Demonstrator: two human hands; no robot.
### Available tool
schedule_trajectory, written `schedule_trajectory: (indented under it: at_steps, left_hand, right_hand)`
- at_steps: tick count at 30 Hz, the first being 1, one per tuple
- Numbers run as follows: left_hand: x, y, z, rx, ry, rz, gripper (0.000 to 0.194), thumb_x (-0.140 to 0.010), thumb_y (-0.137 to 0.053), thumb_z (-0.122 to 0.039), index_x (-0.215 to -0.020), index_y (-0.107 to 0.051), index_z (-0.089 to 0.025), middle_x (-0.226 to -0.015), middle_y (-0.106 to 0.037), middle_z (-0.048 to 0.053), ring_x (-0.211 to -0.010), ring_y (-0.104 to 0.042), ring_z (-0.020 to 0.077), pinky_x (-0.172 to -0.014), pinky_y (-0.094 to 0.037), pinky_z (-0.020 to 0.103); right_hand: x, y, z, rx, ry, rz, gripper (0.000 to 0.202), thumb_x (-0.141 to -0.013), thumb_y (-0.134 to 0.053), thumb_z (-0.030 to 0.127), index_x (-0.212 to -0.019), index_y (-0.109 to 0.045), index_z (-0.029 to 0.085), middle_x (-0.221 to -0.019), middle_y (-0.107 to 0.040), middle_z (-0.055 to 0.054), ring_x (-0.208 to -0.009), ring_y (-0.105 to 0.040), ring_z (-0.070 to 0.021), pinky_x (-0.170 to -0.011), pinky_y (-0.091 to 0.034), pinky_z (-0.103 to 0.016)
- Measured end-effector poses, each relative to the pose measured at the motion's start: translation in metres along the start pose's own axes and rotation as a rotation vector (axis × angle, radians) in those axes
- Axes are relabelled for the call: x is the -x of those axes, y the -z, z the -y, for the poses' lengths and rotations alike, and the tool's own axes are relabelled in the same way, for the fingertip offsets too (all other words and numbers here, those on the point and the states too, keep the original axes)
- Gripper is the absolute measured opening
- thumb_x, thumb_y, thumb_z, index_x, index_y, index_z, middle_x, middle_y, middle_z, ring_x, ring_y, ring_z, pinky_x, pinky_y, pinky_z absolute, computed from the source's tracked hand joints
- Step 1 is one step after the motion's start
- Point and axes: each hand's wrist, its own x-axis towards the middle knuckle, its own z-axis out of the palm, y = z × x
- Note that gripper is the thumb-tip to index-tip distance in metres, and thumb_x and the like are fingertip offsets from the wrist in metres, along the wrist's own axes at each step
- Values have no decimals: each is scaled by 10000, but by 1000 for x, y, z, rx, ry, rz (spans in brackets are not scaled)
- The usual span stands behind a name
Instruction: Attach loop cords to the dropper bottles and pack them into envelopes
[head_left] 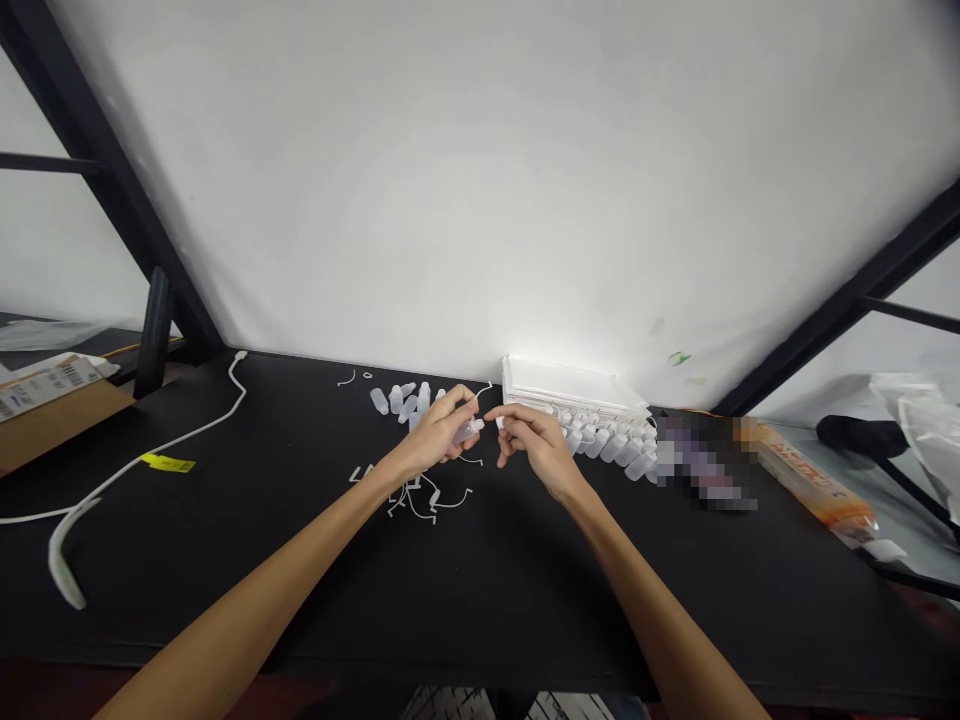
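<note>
My left hand (442, 432) is closed round a small translucent bottle (466, 431), its narrow tip pointing right. A thin white string rises beside those fingers. Just right of the bottle, my right hand (529, 440) pinches a small white cap (501, 423), with the index finger stretched toward the bottle tip. Cap and bottle are apart. Behind my left hand lie several loose translucent bottles (396, 400). White strings with small tabs (435, 500) are scattered on the black table in front of it. To the right of my right hand, several capped bottles (615, 447) lie in rows.
A stack of white sheets or trays (566, 383) stands against the wall behind the capped bottles. An orange-and-clear package (814, 485) lies at the right. At the left are a white cable (217, 422) with a yellow tag and a cardboard box (60, 415).
</note>
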Motion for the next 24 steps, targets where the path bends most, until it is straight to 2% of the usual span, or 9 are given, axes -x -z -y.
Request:
schedule_trajectory:
  at_steps: [4, 7, 10, 15, 20, 24]
  left_hand:
    - [2, -5, 1, -32, 7, 25, 276, -911, -461, -477, -835, -383, -223, -547, -486, -56, -374, -319, 47, -364, -201, 135]
    - [2, -6, 1, -50, 7, 36, 270, -915, -457, -471, -838, -390, -221, -564, -475, -60, -394, -324, 48, -371, -219, 130]
    - [2, -7, 2, -70, -2, 35, 277, -922, -448, -474, -838, -383, -218, -585, -465, -59, -411, -329, 49, -374, -226, 131]
    - [1, -6, 3, -101, -10, 13, 265, -938, -434, -455, -837, -371, -218, -579, -446, -65, -404, -318, 47, -371, -224, 141]
    - [-4, -2, 11, -151, -129, 0, 231, -950, -439, -407, -843, -394, -206, -646, -468, -56, -416, -350, 37, -393, -278, 156]
    - [-5, -2, 17, -188, -216, 16, 230, -958, -436, -399, -847, -406, -199, -688, -472, -46, -455, -378, 41, -414, -284, 163]
  right_hand:
    - [-1, -3, -4, -11, 35, 34, 207, -804, -572, 266, -992, -612, 189, -694, -547, 43, -489, -555, -87, -501, -526, -260]
    - [-2, -5, -4, -38, 41, 38, 170, -811, -619, 299, -929, -594, 180, -688, -570, 32, -506, -571, -98, -489, -528, -259]
    - [-1, -4, -2, -34, 43, 47, 180, -808, -656, 328, -884, -621, 169, -647, -578, 17, -543, -584, -115, -488, -527, -256]
    - [0, 0, 1, 3, 37, 69, 244, -783, -701, 354, -934, -670, 165, -704, -636, -22, -610, -623, -143, -507, -543, -275]
    - [0, 0, 0, 43, 8, 40, 330, -743, -731, 440, -886, -680, 147, -652, -636, -18, -560, -611, -137, -523, -535, -281]
    - [1, -4, -6, 258, 16, 11, 365, -838, -609, 511, -758, -634, 157, -549, -578, 12, -474, -544, -109, -488, -455, -242]
